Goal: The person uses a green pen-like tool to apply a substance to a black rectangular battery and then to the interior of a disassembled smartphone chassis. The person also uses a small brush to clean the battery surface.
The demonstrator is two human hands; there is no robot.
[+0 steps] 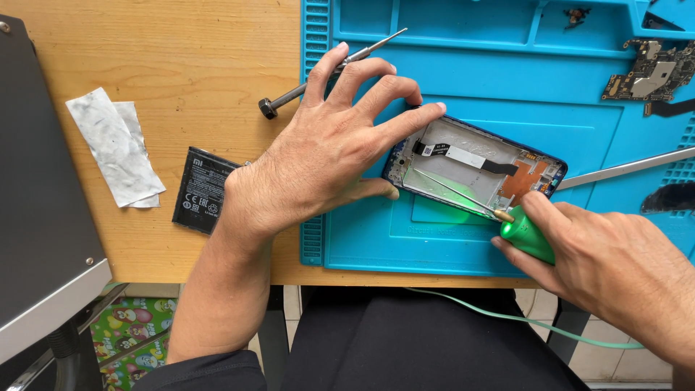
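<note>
While the spread left hand [326,156] pins the opened blue-framed phone [474,168] near the blue silicone mat's [463,80] front edge, the right hand [604,250], closed on the green-handled probe [527,237], should work its thin tip gently and shallowly.

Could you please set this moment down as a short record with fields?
Surface: blue work mat on a wooden table
Left hand: spread, fingertips pressing the opened phone frame
Right hand: grips a green-handled tool, its thin tip inside the frame
Behind left hand: metal screwdriver
Left of mat: black battery, crumpled white strips
Top right: circuit board
</note>
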